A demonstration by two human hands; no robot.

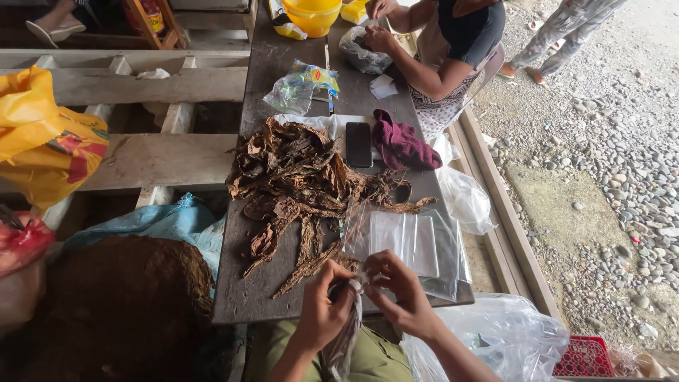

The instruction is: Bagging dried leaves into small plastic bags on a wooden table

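Left hand (322, 311) grips the small clear bag (345, 332) by its neck. Right hand's (399, 290) fingers (373, 288) pinch its mouth. The film looks light, limp and slippery, best held at the gathered top.

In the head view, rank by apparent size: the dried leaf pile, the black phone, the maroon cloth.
1. dried leaf pile
2. maroon cloth
3. black phone
Cloth and phone lie side by side, so nearness hardly skews them.

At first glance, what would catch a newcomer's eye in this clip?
The heap of dried brown leaves in the middle of the dark wooden table stands out first. At the near edge, the left hand and right hand pinch a small clear plastic bag, with a stack of flat clear bags beside them. At the far end, another person handles a bag near a yellow bowl.
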